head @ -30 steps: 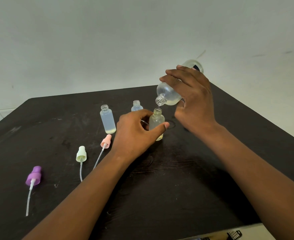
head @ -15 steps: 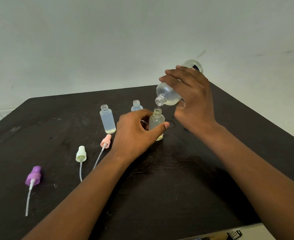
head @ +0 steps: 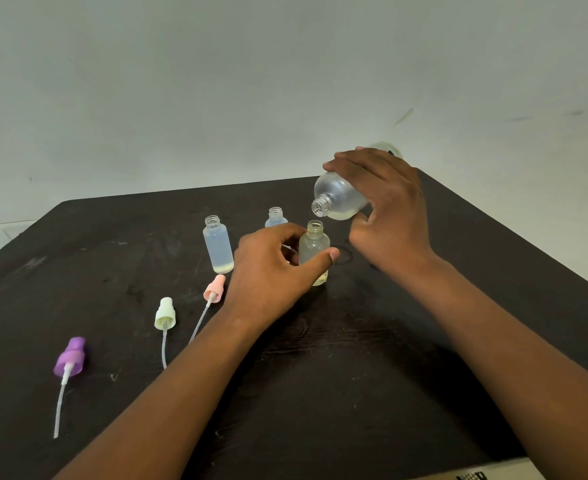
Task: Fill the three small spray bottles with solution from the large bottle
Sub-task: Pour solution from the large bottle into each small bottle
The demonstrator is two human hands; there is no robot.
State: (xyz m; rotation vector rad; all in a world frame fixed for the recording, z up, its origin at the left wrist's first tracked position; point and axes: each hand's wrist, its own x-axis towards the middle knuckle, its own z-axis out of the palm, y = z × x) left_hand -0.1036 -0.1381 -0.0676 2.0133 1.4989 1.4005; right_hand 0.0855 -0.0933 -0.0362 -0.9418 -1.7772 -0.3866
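Head view, dark worktop (head: 372, 393). I read the right hand (head: 388, 209) as grasping the large bottle (head: 337, 199), fingers curled over its body; the bottle is tipped with its open neck pointing down-left, just above and slightly left of the mouth of the small yellowish bottle (head: 314, 252), not touching it. A shallow pool of pale solution lies along the large bottle's lower side; I cannot tell whether any is running from the neck. The left hand (head: 272, 271) has its grip closed on the yellowish bottle, thumb across the front and fingers behind; that bottle stands upright with a little pale liquid at its base. To its left stands a clear small bottle (head: 218, 244), uncapped, with a thin pale layer at the bottom. A bluish small bottle (head: 276, 218) stands behind the left hand, mostly hidden. Three spray heads with dip tubes lie on the worktop to the left: pink spray head (head: 214, 289), pale yellow spray head (head: 164, 314), purple spray head (head: 70, 356).
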